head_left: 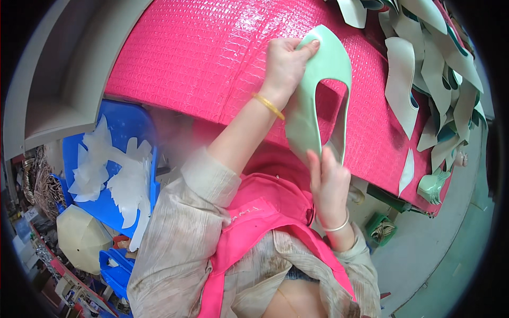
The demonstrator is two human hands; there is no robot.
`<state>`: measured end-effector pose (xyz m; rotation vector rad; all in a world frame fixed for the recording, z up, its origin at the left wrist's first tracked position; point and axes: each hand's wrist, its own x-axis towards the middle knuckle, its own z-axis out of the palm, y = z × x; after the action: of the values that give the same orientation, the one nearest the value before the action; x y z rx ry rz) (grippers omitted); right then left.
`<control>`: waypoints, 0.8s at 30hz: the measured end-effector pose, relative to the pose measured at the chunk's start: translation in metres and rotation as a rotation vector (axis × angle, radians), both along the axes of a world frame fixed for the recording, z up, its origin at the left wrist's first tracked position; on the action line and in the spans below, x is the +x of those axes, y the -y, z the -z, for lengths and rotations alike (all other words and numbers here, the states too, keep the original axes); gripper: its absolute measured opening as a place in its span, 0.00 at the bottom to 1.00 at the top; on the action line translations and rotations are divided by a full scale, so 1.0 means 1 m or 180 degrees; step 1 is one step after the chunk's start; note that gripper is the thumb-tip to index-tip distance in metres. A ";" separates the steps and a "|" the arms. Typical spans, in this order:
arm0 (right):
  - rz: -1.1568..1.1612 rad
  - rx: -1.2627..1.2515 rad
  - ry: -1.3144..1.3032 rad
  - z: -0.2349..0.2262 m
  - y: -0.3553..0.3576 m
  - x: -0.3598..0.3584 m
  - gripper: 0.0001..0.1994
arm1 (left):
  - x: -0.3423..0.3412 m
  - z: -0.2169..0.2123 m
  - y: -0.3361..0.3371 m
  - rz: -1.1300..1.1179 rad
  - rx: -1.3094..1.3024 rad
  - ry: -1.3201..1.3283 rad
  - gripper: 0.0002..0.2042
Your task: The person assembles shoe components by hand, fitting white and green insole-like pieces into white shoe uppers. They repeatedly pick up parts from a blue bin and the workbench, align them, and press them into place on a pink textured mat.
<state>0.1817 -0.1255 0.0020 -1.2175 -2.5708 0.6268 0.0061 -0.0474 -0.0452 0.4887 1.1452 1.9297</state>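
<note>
One mint-green shoe upper (318,90), cutout centre.

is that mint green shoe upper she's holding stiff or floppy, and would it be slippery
Probably flexible but not limp: the mint green shoe upper curves between the left hand and right hand yet keeps its cutout open. It looks thin, so likely light. Its smooth sheen hints it could slide easily, though the textured pink table cover may grip it.
</note>
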 end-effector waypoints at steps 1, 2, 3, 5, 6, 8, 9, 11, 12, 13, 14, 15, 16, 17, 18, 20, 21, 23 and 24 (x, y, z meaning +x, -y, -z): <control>-0.0075 0.0047 0.0230 -0.002 0.009 0.009 0.06 | 0.001 0.004 -0.005 0.0108 -0.0068 -0.0067 0.09; -0.0152 0.0096 0.0461 -0.003 0.014 0.015 0.04 | 0.002 0.009 -0.009 0.0215 -0.0135 -0.0133 0.09; -0.0289 0.0137 0.0268 -0.002 0.017 0.020 0.04 | 0.006 0.011 -0.015 0.0349 -0.0174 -0.0204 0.09; -0.0575 0.0226 -0.0112 -0.002 0.021 0.029 0.09 | 0.013 0.014 -0.021 0.0401 -0.0149 -0.0305 0.10; -0.0854 0.0273 0.0355 -0.007 0.022 0.036 0.18 | 0.016 0.015 -0.025 0.0417 -0.0148 -0.0345 0.11; -0.1168 0.0541 0.0479 -0.030 0.014 0.041 0.22 | 0.006 -0.002 -0.023 0.0871 0.0095 -0.0100 0.13; -0.0936 0.0766 -0.0008 -0.034 -0.003 0.044 0.22 | 0.000 -0.013 -0.019 0.1016 0.0154 0.0105 0.14; -0.0275 0.0324 -0.0998 -0.029 -0.054 0.048 0.20 | 0.001 -0.028 -0.019 0.1550 0.0070 -0.0687 0.13; 0.0187 -0.0243 -0.1571 -0.020 -0.087 0.051 0.19 | 0.009 -0.035 -0.023 0.1687 0.0004 -0.1345 0.13; 0.0436 -0.1664 -0.1740 -0.005 -0.108 0.061 0.18 | 0.017 -0.039 -0.028 0.1811 -0.0046 -0.2003 0.12; 0.0496 -0.1882 -0.2251 -0.001 -0.111 0.061 0.16 | 0.026 -0.027 -0.032 0.0339 0.0121 -0.3550 0.12; 0.0539 -0.2089 -0.2743 0.000 -0.115 0.058 0.15 | 0.029 -0.039 -0.024 0.0251 -0.0124 -0.3675 0.12; 0.0582 -0.2312 -0.3195 0.001 -0.115 0.057 0.14 | 0.034 -0.059 -0.003 0.0154 -0.0397 -0.3759 0.12; 0.0699 -0.2382 -0.3456 -0.003 -0.113 0.051 0.13 | 0.040 -0.072 0.016 0.0043 -0.0669 -0.3863 0.12; 0.0820 -0.2450 -0.3715 -0.010 -0.107 0.041 0.12 | 0.051 -0.070 0.029 0.0805 -0.0696 -0.3483 0.15; 0.0977 -0.2670 -0.4172 -0.010 -0.095 0.025 0.10 | 0.072 -0.059 0.036 0.1814 -0.0652 -0.2315 0.17; 0.0905 -0.2400 -0.4077 -0.009 -0.097 0.025 0.10 | 0.072 -0.053 0.035 0.1851 -0.0586 -0.2099 0.16; 0.0768 -0.1851 -0.3888 -0.008 -0.101 0.024 0.09 | 0.072 -0.041 0.032 0.1929 -0.0441 -0.1675 0.15; 0.0774 -0.1716 -0.3645 -0.010 -0.106 0.030 0.09 | 0.078 -0.038 0.034 0.1841 -0.0355 -0.1683 0.13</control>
<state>0.2120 -0.0200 0.0121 -0.8442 -1.3162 1.4643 0.0836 -0.0815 -0.0075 1.1727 1.2452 1.2569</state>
